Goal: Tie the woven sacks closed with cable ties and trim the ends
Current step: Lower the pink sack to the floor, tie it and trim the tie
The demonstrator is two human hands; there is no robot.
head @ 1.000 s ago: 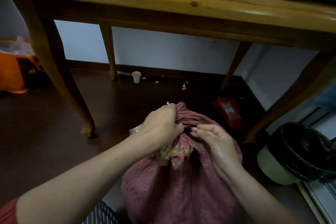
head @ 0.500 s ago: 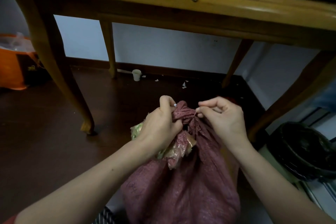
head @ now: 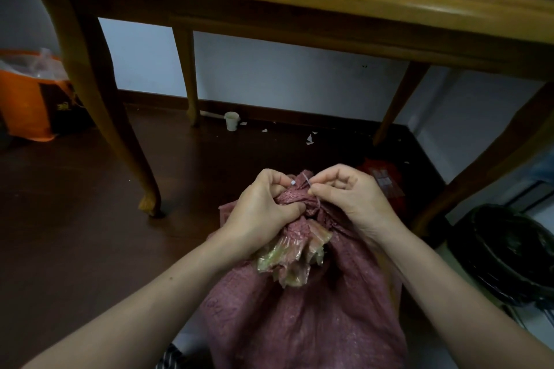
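Your right hand's (head: 350,201) fingertips (head: 314,189) pinched the tail of the thin white plastic cable tie (head: 305,181). Your left hand (head: 263,213) clenched the gathered neck of the reddish woven sack (head: 299,323), thumb by the tie's head. Best, I'd judge, to pull the tail straight through, low on the neck. The tail pointed up and away from you. The sack stood upright on the floor between your forearms.

Your left forearm (head: 144,302) and right forearm (head: 443,284) are bare; just left of the pink sack (head: 299,323), your dark, pale-striped cloth (head: 171,358) shows.
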